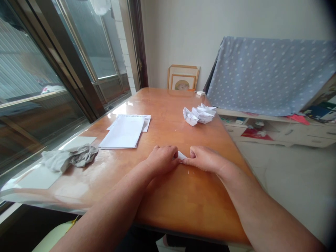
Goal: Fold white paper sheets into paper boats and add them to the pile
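Observation:
A small piece of folded white paper (181, 156) shows between my two hands, low over the wooden table (168, 133). My left hand (164, 159) is closed on its left side, fingers curled. From the other side my right hand (204, 158) pinches the paper, thumb pointing inward. Most of the paper is hidden behind my fingers. Farther up the table, toward the right edge, stand several folded paper boats (201, 114) bunched together. Tiny white scraps (191, 172) lie just below my hands.
A stack of white paper sheets (123, 133) lies left of my hands. Crumpled grey cloths (84, 155) rest near the table's left edge. A small white box (200, 93) sits at the far end, in front of leaning picture frames (183, 77). A low cabinet (291, 131) stands right.

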`<state>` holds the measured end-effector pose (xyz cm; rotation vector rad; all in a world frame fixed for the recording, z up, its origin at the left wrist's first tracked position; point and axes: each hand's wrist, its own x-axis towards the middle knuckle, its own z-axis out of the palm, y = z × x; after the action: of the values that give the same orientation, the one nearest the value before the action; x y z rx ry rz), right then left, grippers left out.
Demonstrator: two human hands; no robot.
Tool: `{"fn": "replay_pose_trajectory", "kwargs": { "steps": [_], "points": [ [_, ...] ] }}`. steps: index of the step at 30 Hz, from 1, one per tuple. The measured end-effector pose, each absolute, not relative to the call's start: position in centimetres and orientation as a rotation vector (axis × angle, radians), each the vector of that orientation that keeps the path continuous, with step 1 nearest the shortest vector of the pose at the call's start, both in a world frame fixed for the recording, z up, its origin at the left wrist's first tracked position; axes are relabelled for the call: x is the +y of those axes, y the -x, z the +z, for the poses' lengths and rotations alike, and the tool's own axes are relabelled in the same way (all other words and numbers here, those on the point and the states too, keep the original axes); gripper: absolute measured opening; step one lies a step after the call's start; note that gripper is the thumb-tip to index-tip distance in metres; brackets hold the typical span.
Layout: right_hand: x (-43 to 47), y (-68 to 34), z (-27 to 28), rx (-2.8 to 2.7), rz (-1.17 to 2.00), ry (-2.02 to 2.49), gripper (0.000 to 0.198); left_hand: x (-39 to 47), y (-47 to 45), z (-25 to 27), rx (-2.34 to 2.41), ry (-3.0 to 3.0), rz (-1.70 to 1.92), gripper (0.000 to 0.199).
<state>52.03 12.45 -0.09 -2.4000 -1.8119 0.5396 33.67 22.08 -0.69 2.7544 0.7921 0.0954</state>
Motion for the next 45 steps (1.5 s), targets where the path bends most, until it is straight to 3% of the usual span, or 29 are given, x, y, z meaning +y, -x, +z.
{"fn": "replay_pose_trajectory", "kwargs": {
  "steps": [14,20,45],
  "points": [
    [11.9,-55.5,-0.3,-1.719,0.729,2.336,0.036,22.6,-33.7,-1.5,0.764,-2.759,0.138,0.019],
    [12.2,-52.7,-0.8,-1.657,0.697,1.882,0.005,22.3,-33.7,-1.2,0.769,-2.763,0.127,0.018],
    [13.6,-49.6,-1.7,-1.695,0.799,1.996,0.018,25.2,-31.4,-0.9,0.509,-2.495,0.056,0.031]
  ]
}}
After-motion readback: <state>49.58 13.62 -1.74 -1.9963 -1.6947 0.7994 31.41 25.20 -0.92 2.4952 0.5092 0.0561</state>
